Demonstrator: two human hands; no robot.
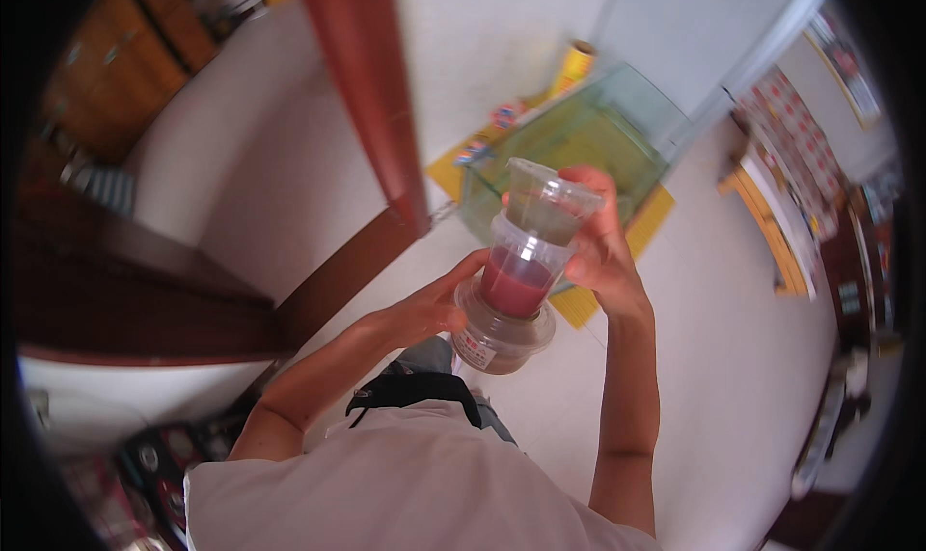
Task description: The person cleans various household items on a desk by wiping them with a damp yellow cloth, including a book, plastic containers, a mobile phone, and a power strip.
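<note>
Before my chest, both hands hold a stack of clear plastic containers. My left hand point(434, 309) grips a lidded round tub point(503, 341) at the bottom, which bears a printed label. On it stands a clear plastic cup with dark red contents point(515, 283). An upper clear plastic cup point(546, 197) sits tilted in the mouth of the red-filled one. My right hand point(597, 240) is around the right side of this upper cup, with its fingers partly hidden behind it. What the upper cup contains, if anything, cannot be told.
A glass tank point(615, 131) stands beyond the hands on a yellow base, with a yellow roll point(574, 66) behind it. A dark red door frame point(376, 95) rises at upper left, above a brown threshold point(347, 276). A wooden-edged table point(767, 225) is at the right.
</note>
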